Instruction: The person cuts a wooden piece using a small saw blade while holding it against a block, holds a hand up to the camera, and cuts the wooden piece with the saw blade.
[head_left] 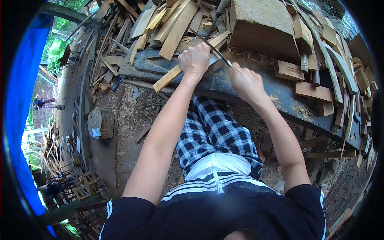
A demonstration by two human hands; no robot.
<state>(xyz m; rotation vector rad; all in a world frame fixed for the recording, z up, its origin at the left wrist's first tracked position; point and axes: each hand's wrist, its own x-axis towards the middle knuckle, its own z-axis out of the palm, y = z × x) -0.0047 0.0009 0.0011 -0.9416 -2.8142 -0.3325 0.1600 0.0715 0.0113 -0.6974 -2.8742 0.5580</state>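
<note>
My left hand [195, 58] is closed around a narrow, pale wooden strip [168, 79], which slants across the near edge of the dark workbench [256, 91]. The strip's ends stick out on both sides of my fist. My right hand [247, 83] is closed on the handle end of a long, thin dark tool [216, 51] that looks like a file, with a shiny collar beside my fingers. The tool crosses over the strip just right of my left hand. My fingers hide its handle and the strip's gripped middle.
A large wooden block [262, 36] stands on the bench beyond my right hand. Several boards [178, 30] lie in a heap beyond my left hand, and offcuts [314, 91] crowd the right. A stump [101, 123] stands on the ground at left. Another person [45, 103] is far off.
</note>
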